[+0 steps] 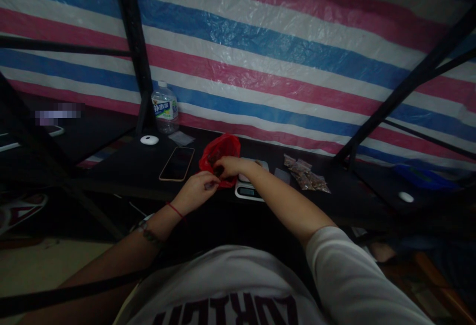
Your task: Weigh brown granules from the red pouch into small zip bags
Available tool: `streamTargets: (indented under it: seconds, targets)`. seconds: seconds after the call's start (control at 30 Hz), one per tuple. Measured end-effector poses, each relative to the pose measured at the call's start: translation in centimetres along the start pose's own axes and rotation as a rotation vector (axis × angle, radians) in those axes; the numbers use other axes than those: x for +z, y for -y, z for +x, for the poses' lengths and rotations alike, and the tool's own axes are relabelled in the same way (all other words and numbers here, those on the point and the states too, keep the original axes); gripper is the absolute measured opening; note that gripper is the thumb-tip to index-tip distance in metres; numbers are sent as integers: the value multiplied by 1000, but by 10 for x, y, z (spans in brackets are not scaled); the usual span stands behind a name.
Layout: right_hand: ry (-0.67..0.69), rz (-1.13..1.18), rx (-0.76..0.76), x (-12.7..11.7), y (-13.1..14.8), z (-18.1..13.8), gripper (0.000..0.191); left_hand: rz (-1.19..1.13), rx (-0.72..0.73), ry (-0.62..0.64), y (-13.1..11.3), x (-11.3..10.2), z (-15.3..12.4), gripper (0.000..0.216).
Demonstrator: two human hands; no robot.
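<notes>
A red plastic bag (231,145) stands with its mouth spread on the dark table. My left hand (199,188) is closed at the bag's near left edge, its fingertips pinching the rim. My right hand (228,166) reaches over the mouth with bent fingers dipping inside; whatever they hold is hidden. Dark contents show faintly in the bag. Just right of it, partly behind my right forearm, is a white digital scale (247,192) with a small display. Several small clear packets (307,173) of brownish pieces lie in a pile farther right.
Left of the bag lies a phone (177,163). Behind it are clear plastic bags (182,138), a white rounded object (149,140) and a large plastic bottle (164,109). Black frame posts (136,42) flank the table before a striped sheet (260,62). Another white object (405,197) sits at right.
</notes>
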State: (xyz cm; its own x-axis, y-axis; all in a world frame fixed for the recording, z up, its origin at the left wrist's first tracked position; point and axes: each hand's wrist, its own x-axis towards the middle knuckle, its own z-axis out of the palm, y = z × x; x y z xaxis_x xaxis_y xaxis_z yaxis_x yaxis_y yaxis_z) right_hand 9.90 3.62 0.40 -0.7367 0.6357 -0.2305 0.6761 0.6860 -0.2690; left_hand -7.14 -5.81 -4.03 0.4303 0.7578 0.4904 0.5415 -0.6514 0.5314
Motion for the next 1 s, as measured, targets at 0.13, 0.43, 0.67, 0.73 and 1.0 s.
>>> streamTargets:
  seconds: [0.13,0.43,0.67,0.73,1.0]
  targets:
    - [-2,-56,85,4,5,4,29,-3,3,10,0,1,0,16]
    - [-83,-149,79,-1,0,3,24,36,9,4,-1,1,0,15]
    - [-156,-186,51,-2,-5,5,23,34,-1,14,0,2,1,15]
    - [-163,-171,48,-1,-6,5,24,31,1,15,-1,1,1,15]
    - [-190,-96,36,-15,2,-10,23,27,4,19,-1,2,0,16]
